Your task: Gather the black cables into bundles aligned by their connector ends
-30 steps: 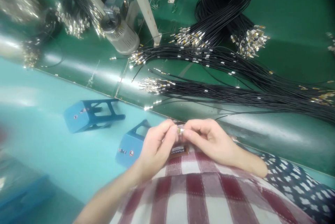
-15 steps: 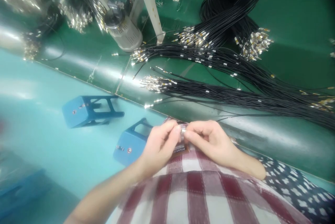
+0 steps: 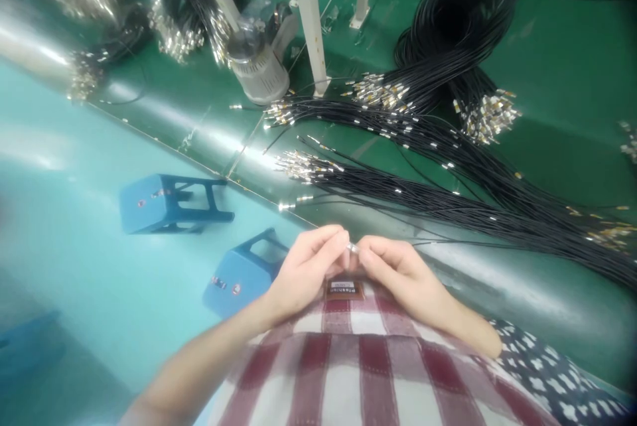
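Observation:
My left hand [image 3: 316, 260] and my right hand [image 3: 395, 263] meet close to my body, at the front edge of the green table. Between their fingertips is a small silvery cable connector [image 3: 353, 248]. Both hands are closed in a pinch on it, one from each side. Its ends are hidden by my fingers, and I cannot make out a cable running from it. Just beyond my hands lies a long bundle of black cables [image 3: 423, 204], with a cluster of silvery connector ends [image 3: 306, 167] at its left.
A second black cable bundle [image 3: 428, 131] lies behind the first, and a large coil [image 3: 413, 48] behind that. White metal posts [image 3: 311, 21] and a grey-white round machine [image 3: 261, 77] stand on the table [image 3: 572, 68]. Blue stools [image 3: 144, 204] are on the floor at left.
The camera view has shifted, so the table items sit slightly lower and to the right. My hands still pinch the connector, now with it tilted a little differently.

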The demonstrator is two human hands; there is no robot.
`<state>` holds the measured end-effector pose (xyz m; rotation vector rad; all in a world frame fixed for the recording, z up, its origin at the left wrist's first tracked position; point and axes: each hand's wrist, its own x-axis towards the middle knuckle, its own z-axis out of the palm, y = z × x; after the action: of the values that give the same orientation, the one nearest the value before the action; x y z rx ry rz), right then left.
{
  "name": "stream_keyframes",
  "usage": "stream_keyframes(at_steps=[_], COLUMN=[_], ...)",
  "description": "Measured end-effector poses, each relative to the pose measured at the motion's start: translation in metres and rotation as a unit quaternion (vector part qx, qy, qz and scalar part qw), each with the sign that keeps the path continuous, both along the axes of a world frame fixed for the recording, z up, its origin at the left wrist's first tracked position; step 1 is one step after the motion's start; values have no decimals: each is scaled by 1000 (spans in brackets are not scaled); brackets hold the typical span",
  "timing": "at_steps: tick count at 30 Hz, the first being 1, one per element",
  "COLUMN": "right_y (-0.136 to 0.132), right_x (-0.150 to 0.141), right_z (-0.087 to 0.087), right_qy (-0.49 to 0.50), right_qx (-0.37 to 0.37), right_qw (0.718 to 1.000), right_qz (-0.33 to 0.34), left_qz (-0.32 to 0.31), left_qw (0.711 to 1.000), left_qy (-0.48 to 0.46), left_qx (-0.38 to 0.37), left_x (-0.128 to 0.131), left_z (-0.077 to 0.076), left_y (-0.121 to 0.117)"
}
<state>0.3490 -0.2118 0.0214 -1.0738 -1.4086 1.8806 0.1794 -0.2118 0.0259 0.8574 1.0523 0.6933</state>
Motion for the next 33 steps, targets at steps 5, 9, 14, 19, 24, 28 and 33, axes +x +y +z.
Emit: stream_keyframes(at_steps=[5, 9, 14, 19, 24, 28, 33], right_y=[0, -2, -2, -5, -12, -20, -26], right_x=[1, 3, 7, 11, 19, 20, 18], right_z=[1, 0, 2, 5, 9, 11, 8], right_qy=[-28, -85, -113, -117, -152, -161, -161], right_qx=[47, 95, 137, 142, 158, 154, 148], right_qw=[999, 992, 984, 982, 970, 969, 970], right_qz=[-4, -7, 7, 35, 105, 111, 110], left_qz=[14, 6, -68, -188, -295, -299, -277], left_qw=[1000, 995, 977, 960, 928, 926, 937], left_qy=[-10, 65, 149, 176, 191, 186, 171], left_qx=[14, 69, 134, 108, 119, 136, 128], left_x=[-3, -8, -13, -20, -20, -14, -11], left_z=[0, 2, 9, 21, 25, 21, 18], left_y=[-1, -3, -5, -5, -10, -17, -24])
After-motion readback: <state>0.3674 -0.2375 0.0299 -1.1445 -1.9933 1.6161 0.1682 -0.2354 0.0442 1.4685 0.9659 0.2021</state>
